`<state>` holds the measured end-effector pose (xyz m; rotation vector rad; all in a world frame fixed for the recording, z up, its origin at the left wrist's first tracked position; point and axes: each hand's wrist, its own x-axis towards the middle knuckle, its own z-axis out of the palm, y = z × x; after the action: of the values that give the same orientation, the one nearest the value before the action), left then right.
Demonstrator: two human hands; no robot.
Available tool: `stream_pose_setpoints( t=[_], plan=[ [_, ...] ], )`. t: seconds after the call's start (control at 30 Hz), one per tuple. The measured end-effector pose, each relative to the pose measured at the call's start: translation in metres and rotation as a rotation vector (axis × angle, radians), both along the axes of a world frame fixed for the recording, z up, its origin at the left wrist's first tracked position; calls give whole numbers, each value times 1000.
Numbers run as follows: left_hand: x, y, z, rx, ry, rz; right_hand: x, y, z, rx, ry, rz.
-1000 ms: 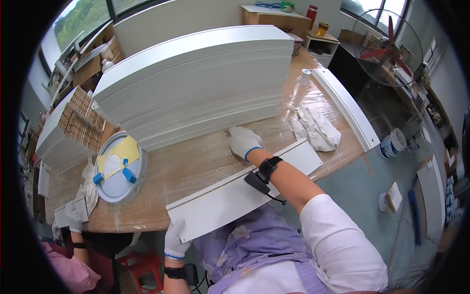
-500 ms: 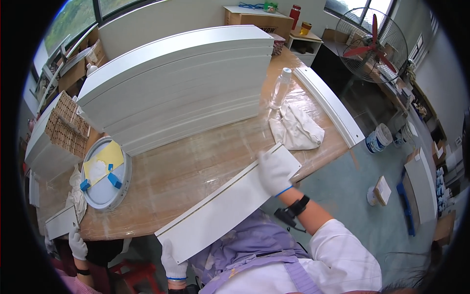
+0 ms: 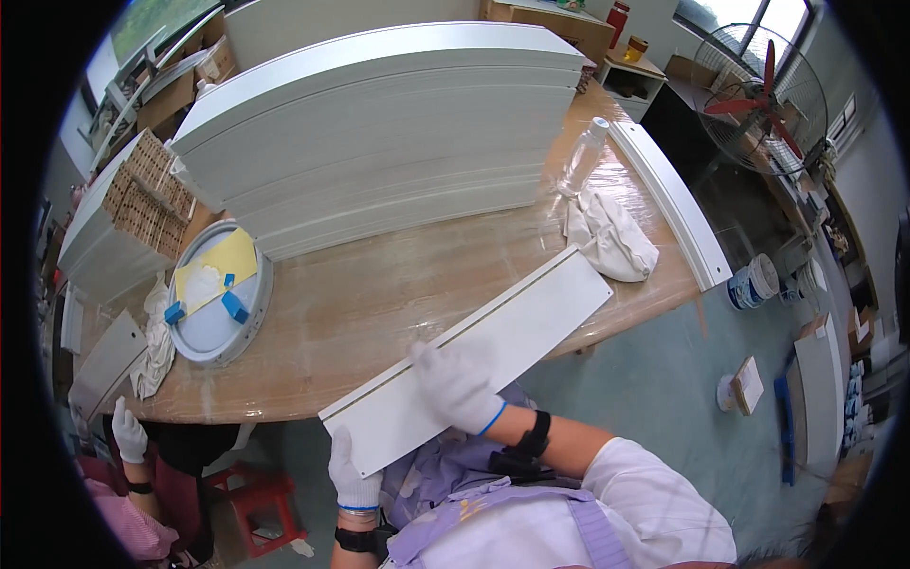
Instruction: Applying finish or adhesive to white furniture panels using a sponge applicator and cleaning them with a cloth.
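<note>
A long white board with a narrow groove along its far edge lies slanted across the table's front edge and my lap. My left hand, in a white glove, grips its near left corner, with the thumb on top. My right hand, gloved too, is over the board's upper face, left of its middle. Motion smears its fingers, so whether they hold anything is hidden. A white cloth lies just beyond the board's far right end, beside a clear plastic bottle.
Tall stacked white boards stand along the table's back. On the left, a grey bucket carries yellow sandpaper and blue blocks. A co-worker's gloved hand is near another board. One white panel lies along the right edge.
My right hand has swept along the board from its far right end toward the left. My left hand still holds the near corner. The whole view has shifted slightly.
</note>
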<state>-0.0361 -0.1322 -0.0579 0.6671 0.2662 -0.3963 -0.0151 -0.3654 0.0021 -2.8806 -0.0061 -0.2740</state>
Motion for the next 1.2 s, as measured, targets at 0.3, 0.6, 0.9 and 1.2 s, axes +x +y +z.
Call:
stream_pose_setpoints(
  t=[0.3, 0.6, 0.9, 1.2],
  plan=[
    [-10, 23, 24, -170, 103, -180, 12, -109, -11, 26, 93, -557],
    [-32, 52, 14, -41, 13, -326, 5, 136, -3, 12, -74, 493],
    [-39, 64, 14, -424, 118, -281, -2, 94, -8, -166, -146, 225],
    [-45, 62, 6, -501, 206, -132, 0, 84, 17, -9, -59, 272]
  ],
)
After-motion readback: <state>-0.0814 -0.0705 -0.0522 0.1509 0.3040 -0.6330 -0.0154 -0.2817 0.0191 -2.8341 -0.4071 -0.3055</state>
